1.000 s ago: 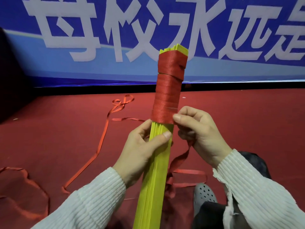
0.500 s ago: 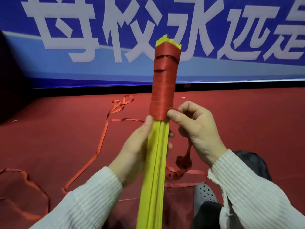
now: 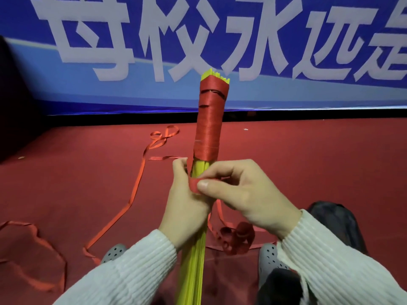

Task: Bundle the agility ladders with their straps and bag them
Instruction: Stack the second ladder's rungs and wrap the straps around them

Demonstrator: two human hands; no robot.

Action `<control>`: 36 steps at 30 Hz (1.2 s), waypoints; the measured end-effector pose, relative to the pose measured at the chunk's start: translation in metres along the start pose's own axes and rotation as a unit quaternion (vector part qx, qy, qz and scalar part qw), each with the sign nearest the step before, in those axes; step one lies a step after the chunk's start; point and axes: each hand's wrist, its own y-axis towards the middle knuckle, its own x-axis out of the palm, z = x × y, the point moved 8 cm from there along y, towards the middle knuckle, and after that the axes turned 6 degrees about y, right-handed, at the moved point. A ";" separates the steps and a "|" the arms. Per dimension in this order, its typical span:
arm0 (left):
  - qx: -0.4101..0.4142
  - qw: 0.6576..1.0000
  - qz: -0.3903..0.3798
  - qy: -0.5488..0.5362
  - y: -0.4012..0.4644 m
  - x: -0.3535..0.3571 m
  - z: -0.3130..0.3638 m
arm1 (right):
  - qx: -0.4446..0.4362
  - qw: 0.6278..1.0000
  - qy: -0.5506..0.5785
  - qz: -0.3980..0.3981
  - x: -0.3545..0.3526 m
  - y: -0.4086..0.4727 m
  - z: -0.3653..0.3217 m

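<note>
1. Centre frame, near the person: yellow rung bundle (image 3: 199,249) stands upright, its upper part wound in red strap (image 3: 208,126).
2. Left hand (image 3: 187,201) curls around the yellow rungs just below the wrap.
3. Right hand (image 3: 244,192) pinches a loop of strap between thumb and forefinger, in front of the rungs.
4. Handling guess: rungs look light and stiff, flat plastic, probably slippery in a stack, so they are best gripped mid-bundle. Strap is soft and thin, tangles easily, needs tension.
5. Loose strap (image 3: 136,186) trails over the red floor (image 3: 308,164), left and far.
6. Dark object (image 3: 337,225) near right could be the bag; cannot tell, contents not visible.
</note>
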 end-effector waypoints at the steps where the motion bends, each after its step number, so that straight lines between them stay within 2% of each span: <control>1: -0.002 1.000 0.010 -0.003 0.001 -0.002 0.000 | -0.005 1.000 0.009 0.025 -0.005 0.001 0.000; 4: -0.044 0.996 0.069 -0.035 0.005 -0.018 -0.006 | -0.021 0.990 0.027 0.133 -0.045 0.001 0.001; 6: -0.069 0.990 0.064 -0.107 0.004 -0.018 -0.008 | -0.006 0.986 0.030 0.165 -0.062 -0.001 0.006; 8: -0.084 0.979 0.031 -0.184 0.002 -0.012 -0.006 | 0.006 0.982 0.056 0.183 -0.067 -0.002 0.010; 10: -0.084 0.973 -0.006 -0.214 -0.001 -0.007 0.002 | 0.015 0.978 0.080 0.194 -0.069 -0.002 0.012; 13: -0.094 0.954 -0.102 -0.267 -0.004 0.006 0.010 | 0.032 0.972 0.126 0.195 -0.069 -0.001 0.017; 15: -0.117 0.939 -0.170 -0.276 -0.010 0.015 0.011 | 0.030 0.967 0.168 0.188 -0.068 -0.001 0.020; 17: -0.143 0.932 -0.197 -0.267 -0.012 0.019 0.008 | 0.019 0.964 0.186 0.188 -0.066 -0.001 0.020; 21: -0.181 0.934 -0.175 -0.253 -0.014 0.026 0.005 | 0.034 0.972 0.139 0.187 -0.054 0.001 0.025; 25: -0.129 0.955 -0.161 -0.213 -0.017 0.029 0.011 | 0.026 0.978 0.158 0.130 -0.046 0.002 0.019; 27: -0.137 0.962 -0.125 -0.199 -0.014 0.025 0.006 | 0.039 0.978 0.173 0.107 -0.051 -0.001 0.013; 30: -0.099 0.984 -0.033 -0.146 -0.005 0.005 0.000 | 0.046 0.986 0.119 0.107 -0.058 -0.007 0.004; 32: -0.074 0.989 0.002 -0.130 -0.002 -0.005 0.002 | 0.048 0.987 0.100 0.116 -0.062 -0.008 0.003; 34: -0.064 0.985 0.003 -0.158 -0.001 -0.009 0.002 | 0.060 0.983 0.106 0.136 -0.067 -0.008 0.010; 36: -0.079 0.976 -0.035 -0.199 -0.001 -0.005 0.001 | 0.073 0.977 0.117 0.166 -0.073 -0.010 0.018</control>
